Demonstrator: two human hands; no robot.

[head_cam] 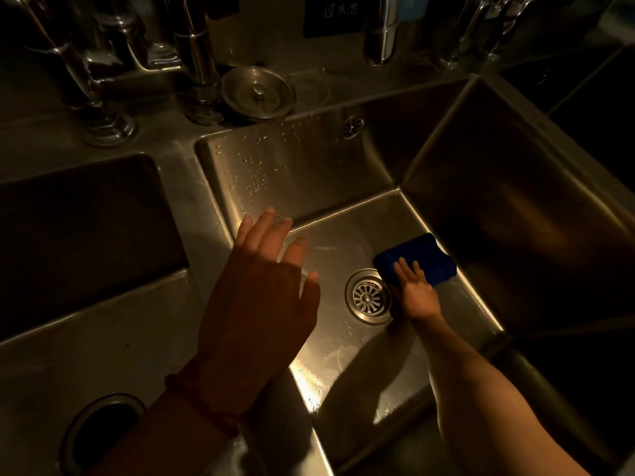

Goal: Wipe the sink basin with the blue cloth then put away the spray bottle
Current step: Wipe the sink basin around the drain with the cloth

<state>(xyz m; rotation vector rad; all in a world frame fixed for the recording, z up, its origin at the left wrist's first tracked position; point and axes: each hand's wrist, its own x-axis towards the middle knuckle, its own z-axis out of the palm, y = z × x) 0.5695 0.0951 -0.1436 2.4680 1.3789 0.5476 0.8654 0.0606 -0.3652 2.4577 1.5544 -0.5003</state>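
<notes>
Head view: wipe step in hand, right hand pressing blue cloth flat on sink basin floor beside drain.
Fingers of both hands straight, grasping nothing; left hand hovers. Next, probably sweep walls; spray bottle not visible.

We found the cloth on the sink basin floor, right of the drain; the strainer lid sat behind the basin.

Dim, warm light; glare on sink basin floor; dark corners; wide-angle bending at edges.
</notes>
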